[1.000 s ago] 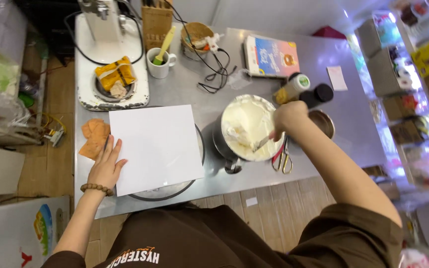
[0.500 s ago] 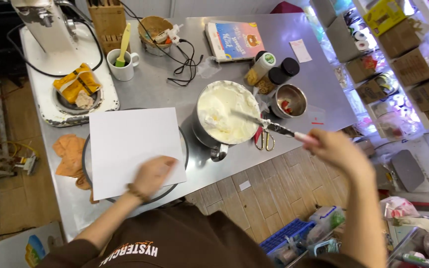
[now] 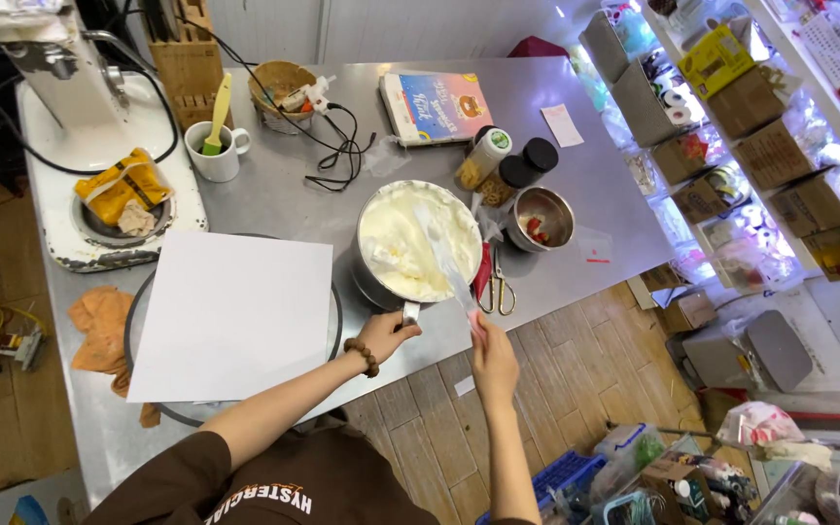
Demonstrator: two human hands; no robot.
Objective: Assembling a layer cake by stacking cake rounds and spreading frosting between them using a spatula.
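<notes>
A metal mixing bowl (image 3: 369, 284) full of white cream (image 3: 410, 243) stands on the steel table (image 3: 274, 204). My left hand (image 3: 386, 335), a bead bracelet on its wrist, grips the bowl's handle (image 3: 410, 312) at the near rim. My right hand (image 3: 493, 360) holds the end of a long spatula (image 3: 444, 262) whose blade lies across the cream. A white square board (image 3: 230, 316) rests on a round turntable (image 3: 332, 321) to the left of the bowl.
Red-handled scissors (image 3: 491, 282), a small metal bowl (image 3: 542, 219) and jars (image 3: 498, 165) sit right of the mixing bowl. A stand mixer (image 3: 80, 126), a mug (image 3: 216, 156), a basket (image 3: 284, 87), cables and a book (image 3: 435, 105) are farther back. Shelves of boxes (image 3: 731, 117) line the right.
My left hand left the white board and took hold of the bowl's handle. My right hand swung back in, bringing the spatula across the cream.
</notes>
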